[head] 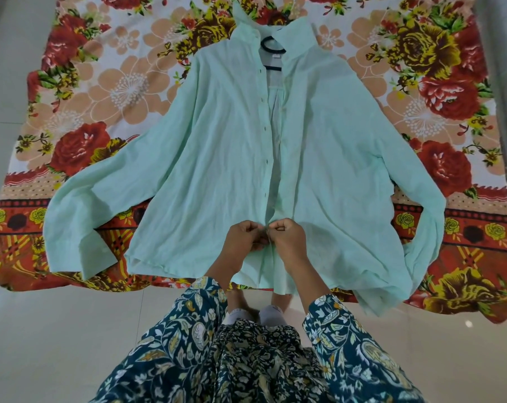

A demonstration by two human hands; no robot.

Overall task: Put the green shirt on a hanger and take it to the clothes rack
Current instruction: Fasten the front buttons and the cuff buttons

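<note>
Both hands meet at the lower front of the green shirt (217,158) in the head view. The left hand (243,239) and the right hand (290,239) have their fingers curled, each pinching one front edge, probably over a button, though that is too small to tell.

A tug toward the body here could, I judge, drag the shirt down and slip its shoulders off the hanger (272,46); only its black hook and neck show at the open collar. The sleeve (388,289) on the right hangs past the edge of the flowered sheet (124,82), and its weight might pull the cloth askew on lifting.

The shirt lies flat on the sheet, front up, sleeves spread wide. It is pale mint, thin and creased, and gapes along most of the button line. No clothes rack is in view.
</note>
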